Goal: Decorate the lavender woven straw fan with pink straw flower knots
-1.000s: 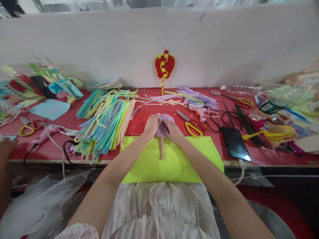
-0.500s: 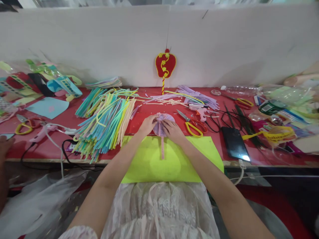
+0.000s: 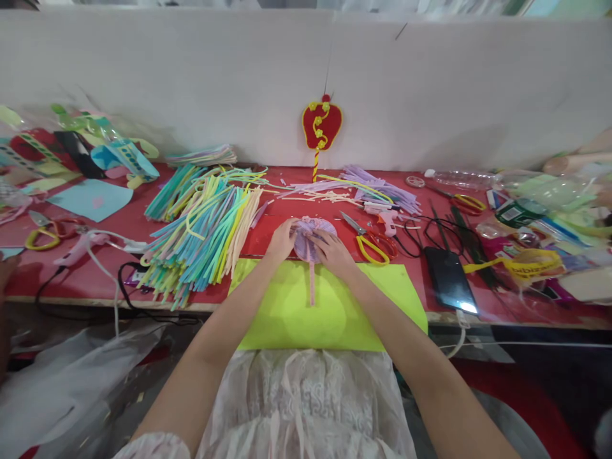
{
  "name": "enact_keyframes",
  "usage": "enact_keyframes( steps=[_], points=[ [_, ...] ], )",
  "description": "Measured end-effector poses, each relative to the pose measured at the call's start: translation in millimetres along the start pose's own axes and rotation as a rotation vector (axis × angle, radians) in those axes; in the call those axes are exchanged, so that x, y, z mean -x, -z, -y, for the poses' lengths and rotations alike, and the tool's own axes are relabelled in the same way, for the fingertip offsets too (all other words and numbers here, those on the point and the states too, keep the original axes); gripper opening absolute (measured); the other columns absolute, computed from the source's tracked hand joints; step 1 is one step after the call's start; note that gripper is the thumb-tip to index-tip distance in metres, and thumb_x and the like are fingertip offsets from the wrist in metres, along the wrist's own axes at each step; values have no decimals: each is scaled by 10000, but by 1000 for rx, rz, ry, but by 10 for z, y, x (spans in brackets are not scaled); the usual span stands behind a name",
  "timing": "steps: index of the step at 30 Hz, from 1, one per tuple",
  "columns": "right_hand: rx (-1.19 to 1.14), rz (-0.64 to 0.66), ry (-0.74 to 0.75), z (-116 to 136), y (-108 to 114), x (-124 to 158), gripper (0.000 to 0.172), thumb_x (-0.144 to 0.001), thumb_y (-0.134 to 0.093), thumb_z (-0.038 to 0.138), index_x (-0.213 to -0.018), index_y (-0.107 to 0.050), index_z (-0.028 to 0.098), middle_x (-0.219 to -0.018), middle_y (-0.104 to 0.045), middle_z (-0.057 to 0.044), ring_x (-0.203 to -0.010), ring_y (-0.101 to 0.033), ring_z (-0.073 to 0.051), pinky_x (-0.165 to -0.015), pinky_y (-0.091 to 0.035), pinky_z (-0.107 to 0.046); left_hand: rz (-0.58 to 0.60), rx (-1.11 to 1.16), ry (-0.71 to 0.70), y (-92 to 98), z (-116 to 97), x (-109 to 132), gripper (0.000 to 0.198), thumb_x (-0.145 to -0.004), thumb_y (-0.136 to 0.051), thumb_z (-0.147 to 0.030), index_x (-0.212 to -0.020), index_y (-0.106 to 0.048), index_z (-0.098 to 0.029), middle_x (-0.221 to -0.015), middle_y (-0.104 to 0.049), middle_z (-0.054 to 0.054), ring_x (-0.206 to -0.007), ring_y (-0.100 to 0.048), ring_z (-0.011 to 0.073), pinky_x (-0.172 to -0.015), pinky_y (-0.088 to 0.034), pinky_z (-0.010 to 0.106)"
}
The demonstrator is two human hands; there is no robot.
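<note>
A round lilac fan-shaped craft piece [image 3: 312, 255] with a pink stick handle [image 3: 312, 287] lies in front of me, its handle pointing toward me over a lime-green sheet [image 3: 296, 319]. My left hand [image 3: 283, 239] grips its left edge with bent fingers. On its right side, the curled fingers of my right hand [image 3: 329, 250] press on the face of the piece. Small pink bits show along its top between my hands. Whether my fingertips pinch something small there is hidden.
Pipe cleaners [image 3: 201, 229] are heaped left, with lilac ones [image 3: 377, 185] behind. Right are scissors [image 3: 368, 242], a glue gun [image 3: 387, 220] and a phone [image 3: 449, 280]. A red fan-shaped ornament [image 3: 322, 127] stands against the white board. Another person's hand [image 3: 7, 268] shows far left.
The view has shifted slightly. Both hands stay at the lilac piece, with only slight finger movement; the piece keeps its place. The other person's hand at far left has drawn back a little.
</note>
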State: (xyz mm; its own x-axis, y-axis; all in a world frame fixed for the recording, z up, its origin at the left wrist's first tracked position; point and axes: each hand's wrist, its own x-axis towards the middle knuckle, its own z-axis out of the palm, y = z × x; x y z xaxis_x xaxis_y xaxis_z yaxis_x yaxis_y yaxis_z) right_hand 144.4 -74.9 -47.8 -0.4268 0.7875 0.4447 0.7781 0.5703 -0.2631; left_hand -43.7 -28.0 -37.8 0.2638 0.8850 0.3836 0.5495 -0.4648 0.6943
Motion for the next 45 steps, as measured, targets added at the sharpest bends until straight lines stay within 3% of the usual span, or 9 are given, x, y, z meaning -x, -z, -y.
enact_keyframes(
  steps=[4,8,15,22,26,45],
  points=[
    [-1,4,-4,3,-2,2,425,-918,-330,244,-1332,-428,248,-1310,-471,-88,-1226,-415,-230,-1017,-372,-433,-38,-167,-26,21,25,-4,213,-790,-564,-158,-998,-609,-163,-1015,-599,70,-989,-552,178,-950,-416,345],
    [5,19,-17,14,8,2,429,-914,-338,249,-1334,-425,251,-1323,-459,-90,-1229,-413,-242,-1010,-375,-450,-56,-185,-27,-27,13,-5,175,-767,-614,-233,-931,-643,-178,-1058,-565,69,-1030,-521,191,-972,-393,366],
    [-9,43,-29,77,97,-13,430,-911,-336,233,-1331,-429,249,-1337,-455,-84,-1252,-387,-235,-1040,-351,-447,-98,-77,143,-83,-27,-17,95,-762,-599,-195,-836,-653,-167,-1129,-544,87,-1095,-499,202,-995,-385,387],
    [-20,72,-50,51,73,-25,413,-905,-351,240,-1299,-473,220,-1367,-437,-89,-1289,-353,-245,-1064,-335,-459,-67,-64,260,-131,-123,-50,67,-735,-633,-185,-784,-677,-168,-1131,-559,86,-1107,-494,221,-1024,-356,405],
    [-65,84,-65,68,110,-45,428,-904,-346,224,-1319,-447,248,-1373,-434,-78,-1301,-345,-241,-1067,-338,-472,-76,-41,296,-109,-185,-51,140,-733,-602,-111,-802,-684,-200,-1157,-551,62,-1127,-477,214,-1028,-354,412],
    [-123,184,-129,66,178,-98,515,-895,-371,215,-1394,-302,320,-1427,-363,-35,-1342,-282,-241,-1079,-322,-489,-17,-65,308,-33,-246,12,258,-808,-500,-107,-931,-648,-279,-1270,-474,28,-1266,-362,207,-1083,-320,430]
  ],
)
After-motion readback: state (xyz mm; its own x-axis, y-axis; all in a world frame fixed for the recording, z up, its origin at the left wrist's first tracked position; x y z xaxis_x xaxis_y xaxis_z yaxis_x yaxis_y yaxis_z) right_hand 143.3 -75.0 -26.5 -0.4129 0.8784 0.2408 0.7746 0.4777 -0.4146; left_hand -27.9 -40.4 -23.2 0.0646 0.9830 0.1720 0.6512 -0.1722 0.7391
